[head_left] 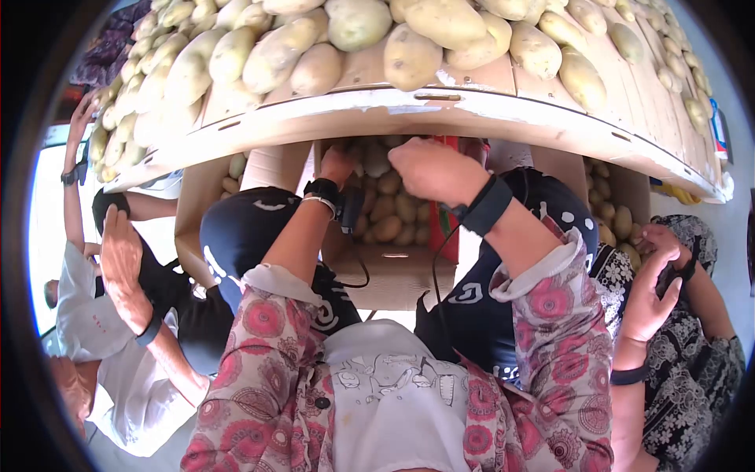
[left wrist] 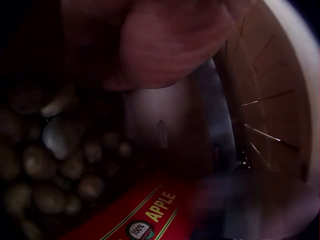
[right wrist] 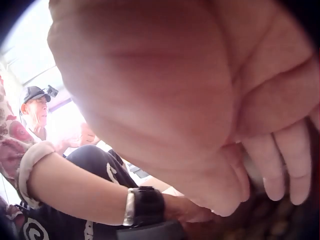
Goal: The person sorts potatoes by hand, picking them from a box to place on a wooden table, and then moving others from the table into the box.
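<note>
In the head view my left hand reaches into a cardboard box under the front edge of a potato-covered stand. My right hand hangs over the same box, knuckles up and fingers bent down. A pale potato shows between the two hands, and more potatoes fill the box below. Bent fingers and thumb show in the right wrist view, with a pale surface behind the gap; I cannot tell whether they grip it. My left fingertips are hidden in shadow.
Potatoes lie heaped on the stand, whose front edge overhangs the box. A red panel marked APPLE lines one side of the box. More boxed potatoes stand at right. People sit close on both sides, their arms raised.
</note>
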`<state>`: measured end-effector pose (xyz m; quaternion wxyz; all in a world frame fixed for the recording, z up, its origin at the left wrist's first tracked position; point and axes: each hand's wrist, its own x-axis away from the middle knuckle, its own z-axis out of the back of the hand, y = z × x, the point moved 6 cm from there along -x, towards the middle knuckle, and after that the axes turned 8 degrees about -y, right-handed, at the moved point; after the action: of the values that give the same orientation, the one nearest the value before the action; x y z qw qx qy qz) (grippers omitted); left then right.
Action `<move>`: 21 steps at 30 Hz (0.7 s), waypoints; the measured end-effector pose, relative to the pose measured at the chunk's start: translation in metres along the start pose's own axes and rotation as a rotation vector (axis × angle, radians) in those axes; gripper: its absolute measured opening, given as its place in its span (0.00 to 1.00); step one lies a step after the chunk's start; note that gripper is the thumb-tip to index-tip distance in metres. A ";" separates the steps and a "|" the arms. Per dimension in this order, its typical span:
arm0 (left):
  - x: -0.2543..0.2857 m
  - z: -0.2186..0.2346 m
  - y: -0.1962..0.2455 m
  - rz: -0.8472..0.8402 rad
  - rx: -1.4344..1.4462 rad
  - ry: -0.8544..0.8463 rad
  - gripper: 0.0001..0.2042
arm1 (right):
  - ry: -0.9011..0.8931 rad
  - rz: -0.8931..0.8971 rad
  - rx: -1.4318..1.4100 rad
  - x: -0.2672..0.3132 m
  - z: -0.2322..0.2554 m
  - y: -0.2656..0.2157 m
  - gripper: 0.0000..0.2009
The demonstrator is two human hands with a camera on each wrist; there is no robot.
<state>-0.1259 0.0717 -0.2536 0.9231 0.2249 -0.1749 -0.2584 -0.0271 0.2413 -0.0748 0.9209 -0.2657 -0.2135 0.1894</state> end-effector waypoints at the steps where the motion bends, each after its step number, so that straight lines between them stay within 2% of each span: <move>1: -0.017 -0.027 -0.033 0.099 0.072 -0.028 0.23 | -0.015 -0.031 -0.057 0.004 0.000 -0.003 0.05; 2: -0.026 -0.067 -0.068 0.102 0.073 -0.046 0.23 | -0.022 -0.039 -0.072 0.006 -0.002 -0.002 0.05; 4: -0.057 -0.125 -0.139 -0.235 -0.283 0.079 0.23 | 0.062 0.017 -0.053 0.011 -0.007 -0.004 0.04; 5: -0.049 -0.096 -0.097 -0.015 -0.297 -0.233 0.22 | 0.072 0.077 -0.006 0.013 -0.008 -0.002 0.04; 6: -0.041 -0.063 -0.053 -0.053 0.019 -0.292 0.25 | 0.057 0.064 -0.024 0.015 -0.007 -0.001 0.04; 7: -0.042 -0.064 -0.048 -0.054 0.028 -0.307 0.25 | 0.012 0.009 -0.037 0.016 -0.005 0.003 0.04; 10: -0.042 -0.077 -0.036 -0.142 -0.189 -0.207 0.23 | -0.057 -0.073 -0.052 0.015 -0.002 0.011 0.05; 17: -0.030 -0.079 -0.027 -0.329 -0.728 0.102 0.19 | -0.071 -0.097 -0.015 0.013 0.009 0.014 0.08; 18: -0.030 -0.078 -0.031 -0.326 -0.730 0.100 0.19 | -0.066 -0.092 -0.009 0.013 0.010 0.014 0.09; 21: -0.042 -0.082 -0.042 -0.273 -0.716 -0.063 0.19 | -0.049 -0.079 0.030 0.014 0.014 0.014 0.10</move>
<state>-0.1405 0.0896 -0.3516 0.8945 -0.0985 -0.0705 -0.4302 -0.0255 0.2647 -0.0684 0.9261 -0.2383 -0.2433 0.1624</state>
